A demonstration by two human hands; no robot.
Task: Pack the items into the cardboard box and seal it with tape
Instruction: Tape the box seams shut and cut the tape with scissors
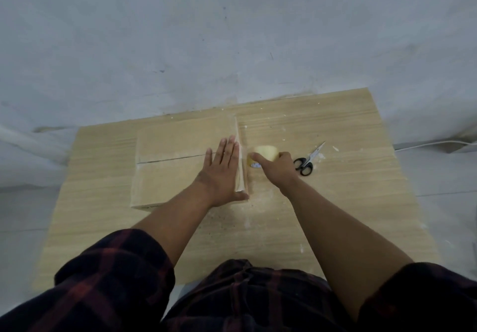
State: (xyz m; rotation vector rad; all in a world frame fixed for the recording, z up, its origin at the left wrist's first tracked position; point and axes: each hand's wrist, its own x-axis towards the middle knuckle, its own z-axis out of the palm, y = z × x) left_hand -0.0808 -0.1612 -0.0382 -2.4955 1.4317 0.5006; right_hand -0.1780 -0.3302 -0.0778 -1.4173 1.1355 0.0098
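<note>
Left hand (222,169): flat, palm down, fingers straight and close together, resting on the top of the cardboard box (175,148) at its right edge.
Right hand (277,166): curled round the tape roll (264,151), forefinger stretched out across the roll's near face.
Tape roll: pale yellowish, held just beside the right wall of the box, low over the worktop (335,215).
Cardboard box: left of centre on the worktop, flaps down, a dark seam running left to right across its top; a glossy tape strip (240,174) lies along its right edge, from far to near.
Scissors (306,163): black handles, blades pointing far and right, lying on the worktop just right of the right hand.
Worktop: light wood grain, flecked with white spots and smears, most of them on the right half.
Sleeves (116,275): dark check with red lines, pushed up both forearms, at the near edge.
Wall (232,35): grey-white, scuffed, rising behind the far edge of the worktop.
Cable (426,145): white, lying on the floor at the far right.
</note>
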